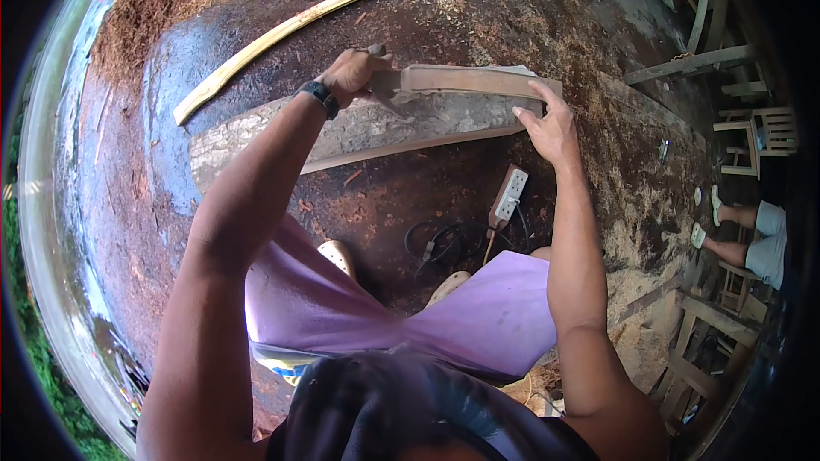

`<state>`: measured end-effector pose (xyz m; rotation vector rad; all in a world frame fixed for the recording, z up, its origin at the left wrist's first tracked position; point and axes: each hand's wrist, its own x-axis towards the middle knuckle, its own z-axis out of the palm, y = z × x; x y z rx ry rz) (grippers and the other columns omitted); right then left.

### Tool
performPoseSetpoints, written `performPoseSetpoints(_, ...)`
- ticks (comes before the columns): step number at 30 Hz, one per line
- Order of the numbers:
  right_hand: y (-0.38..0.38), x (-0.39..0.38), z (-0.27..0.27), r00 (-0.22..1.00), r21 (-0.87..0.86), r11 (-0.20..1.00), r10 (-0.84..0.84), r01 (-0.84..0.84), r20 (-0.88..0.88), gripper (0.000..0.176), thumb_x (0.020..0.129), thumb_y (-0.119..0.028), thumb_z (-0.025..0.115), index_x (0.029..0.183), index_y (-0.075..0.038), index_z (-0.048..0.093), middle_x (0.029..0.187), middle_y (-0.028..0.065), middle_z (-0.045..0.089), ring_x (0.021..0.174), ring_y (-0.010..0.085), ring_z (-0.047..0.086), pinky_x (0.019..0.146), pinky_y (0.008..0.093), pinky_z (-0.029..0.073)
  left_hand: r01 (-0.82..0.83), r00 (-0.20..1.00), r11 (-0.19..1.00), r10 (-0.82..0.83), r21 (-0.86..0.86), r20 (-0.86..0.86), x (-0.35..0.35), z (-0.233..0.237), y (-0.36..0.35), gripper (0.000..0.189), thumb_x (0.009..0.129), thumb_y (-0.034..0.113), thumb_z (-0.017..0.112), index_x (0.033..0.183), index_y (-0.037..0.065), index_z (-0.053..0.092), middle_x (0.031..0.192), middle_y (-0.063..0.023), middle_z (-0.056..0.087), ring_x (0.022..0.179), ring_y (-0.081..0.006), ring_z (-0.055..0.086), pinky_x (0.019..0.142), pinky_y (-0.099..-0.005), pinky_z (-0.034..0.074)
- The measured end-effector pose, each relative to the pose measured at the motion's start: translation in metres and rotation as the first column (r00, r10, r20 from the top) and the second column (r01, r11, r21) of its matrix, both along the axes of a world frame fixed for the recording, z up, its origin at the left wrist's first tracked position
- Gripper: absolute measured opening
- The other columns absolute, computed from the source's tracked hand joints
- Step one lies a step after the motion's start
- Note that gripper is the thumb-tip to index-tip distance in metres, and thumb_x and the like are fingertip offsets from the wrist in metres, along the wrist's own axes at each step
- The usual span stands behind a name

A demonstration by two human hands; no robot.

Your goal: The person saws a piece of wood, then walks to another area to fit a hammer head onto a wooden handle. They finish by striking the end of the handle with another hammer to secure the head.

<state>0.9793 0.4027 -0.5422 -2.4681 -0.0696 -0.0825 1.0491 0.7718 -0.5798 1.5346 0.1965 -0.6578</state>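
My left hand, with a dark watch on its wrist, is closed round the handle end of a flat grey tool, whose exact kind I cannot tell. The tool's blade reaches the left end of a smooth, slightly curved wooden piece. That piece lies along the far edge of a wide bark-covered board. At the piece's right end, my right hand has its thumb and forefinger spread, touching the wood near its edge.
Beyond the board lies a long curved pale strip. A power strip with cables is on the ground near my feet. Sawdust and shavings cover parts of the ground. At right are wooden chairs and a seated person's legs.
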Motion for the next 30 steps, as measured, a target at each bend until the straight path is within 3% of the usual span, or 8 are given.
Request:
performPoseSetpoints(4, 0.016, 0.0, 0.013, 0.979, -0.093, 0.995, 0.05, -0.032, 0.199, 0.079, 0.072, -0.017, 0.088, 0.143, -0.005, 0.056, 0.142, 0.0191, 0.059, 0.134, 0.0373, 0.054, 0.114, 0.0441, 0.044, 0.054, 0.989, 0.996, -0.043, -0.073, 0.14, 0.008, 0.029, -0.012, 0.037, 0.102, 0.034, 0.066, 0.12, 0.002, 0.063, 0.114, -0.0136, 0.07, 0.104, -0.0246, 0.072, 0.088, -0.0439, 0.062)
performPoseSetpoints(10, 0.033, -0.004, 0.012, 0.974, -0.233, 0.964, 0.168, -0.13, 0.15, 0.099, 0.065, -0.021, 0.093, 0.152, -0.007, 0.047, 0.151, 0.0185, 0.051, 0.142, 0.0381, 0.043, 0.121, 0.0479, 0.036, 0.162, 0.956, 0.987, -0.155, -0.006, 0.251, 0.014, 0.045, -0.017, 0.043, 0.101, 0.036, 0.067, 0.124, 0.0, 0.064, 0.113, -0.0129, 0.07, 0.106, -0.0224, 0.067, 0.091, -0.0376, 0.056)
performPoseSetpoints(14, 0.04, -0.014, 0.012, 0.964, -0.186, 0.952, 0.259, -0.243, 0.062, 0.113, 0.061, -0.03, 0.096, 0.156, -0.004, 0.041, 0.15, 0.0247, 0.051, 0.143, 0.0405, 0.045, 0.121, 0.0493, 0.036, 0.286, 0.901, 0.955, -0.297, 0.081, 0.317, 0.009, 0.049, -0.019, 0.054, 0.099, 0.039, 0.07, 0.132, -0.003, 0.064, 0.118, -0.0151, 0.07, 0.111, -0.0231, 0.065, 0.097, -0.0391, 0.052)
performPoseSetpoints(17, 0.045, -0.017, 0.013, 0.879, 0.156, 0.901, 0.431, -0.405, -0.204, 0.125, 0.061, -0.038, 0.099, 0.162, -0.006, 0.032, 0.143, 0.0258, 0.059, 0.137, 0.041, 0.054, 0.119, 0.0511, 0.038, 0.332, 0.851, 0.929, -0.37, 0.163, 0.372, 0.013, 0.052, -0.02, 0.067, 0.095, 0.045, 0.074, 0.14, -0.003, 0.061, 0.131, -0.0157, 0.068, 0.12, -0.023, 0.062, 0.106, -0.0388, 0.047)
performPoseSetpoints(20, 0.063, -0.029, 0.005, 0.822, 0.296, 0.85, 0.509, -0.435, -0.254, 0.113, 0.063, -0.038, 0.099, 0.152, 0.003, 0.043, 0.138, 0.0241, 0.062, 0.13, 0.0322, 0.06, 0.112, 0.0416, 0.045, 0.454, 0.8, 0.866, -0.499, 0.208, 0.334, 0.01, 0.058, -0.024, 0.062, 0.097, 0.046, 0.071, 0.138, 0.0, 0.063, 0.133, -0.0155, 0.068, 0.126, -0.0203, 0.059, 0.112, -0.0375, 0.043)
performPoseSetpoints(26, 0.1, -0.058, 0.0, 0.924, 0.36, 0.89, 0.351, -0.279, -0.152, 0.077, 0.067, -0.027, 0.094, 0.128, 0.004, 0.059, 0.119, 0.0221, 0.07, 0.107, 0.0305, 0.07, 0.096, 0.0407, 0.054, 0.415, 0.841, 0.9, -0.435, 0.132, 0.322, 0.008, 0.059, -0.031, 0.061, 0.102, 0.049, 0.063, 0.135, -0.002, 0.065, 0.127, -0.0141, 0.07, 0.119, -0.0188, 0.065, 0.105, -0.0342, 0.051)
performPoseSetpoints(28, 0.101, -0.061, -0.002, 0.943, 0.369, 0.907, 0.282, -0.202, -0.176, 0.069, 0.068, -0.023, 0.091, 0.124, 0.004, 0.061, 0.114, 0.0213, 0.072, 0.103, 0.0297, 0.07, 0.094, 0.0406, 0.054, 0.301, 0.934, 0.933, -0.247, -0.197, 0.257, 0.009, 0.061, -0.032, 0.058, 0.106, 0.051, 0.055, 0.128, 0.0, 0.067, 0.117, -0.0108, 0.073, 0.104, -0.0166, 0.071, 0.092, -0.0302, 0.058)
performPoseSetpoints(30, 0.099, -0.059, -0.003, 0.959, 0.372, 0.92, 0.208, -0.125, -0.192, 0.062, 0.069, -0.02, 0.089, 0.12, 0.004, 0.063, 0.109, 0.0205, 0.073, 0.098, 0.0289, 0.071, 0.091, 0.0406, 0.055, 0.235, 0.952, 0.935, -0.165, -0.265, 0.259, 0.012, 0.063, -0.037, 0.053, 0.108, 0.051, 0.049, 0.123, 0.004, 0.068, 0.107, -0.0076, 0.074, 0.089, -0.0143, 0.073, 0.08, -0.0269, 0.06)
